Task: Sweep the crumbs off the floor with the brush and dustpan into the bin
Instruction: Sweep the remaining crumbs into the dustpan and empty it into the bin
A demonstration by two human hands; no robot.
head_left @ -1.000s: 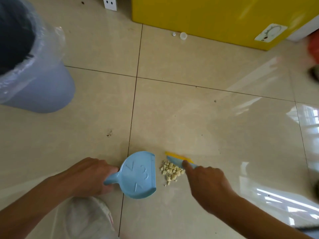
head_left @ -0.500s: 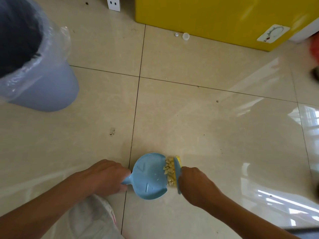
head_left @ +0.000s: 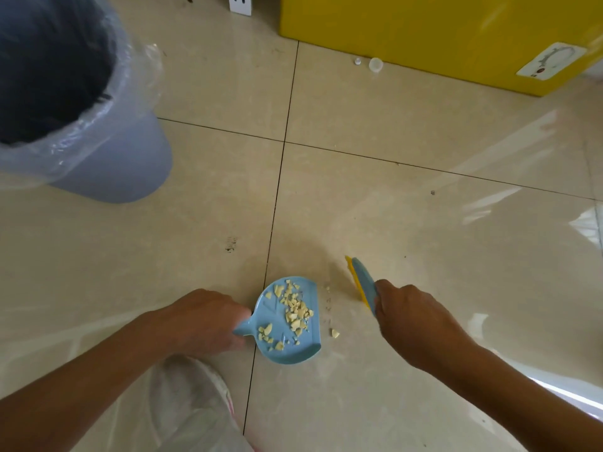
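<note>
2 white caps [head_left: 374,64] lie beside the yellow cabinet [head_left: 424,34].

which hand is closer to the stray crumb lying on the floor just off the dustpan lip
Right. The right hand, holding the brush, is just right of the stray crumb. The left hand sits across the dustpan, at its handle.

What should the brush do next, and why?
Probably one more short sweep leftward. Most crumbs lie in the dustpan that the left hand holds, but one crumb and some specks sit on the floor by its lip, with the brush in the right hand beyond them.
</note>
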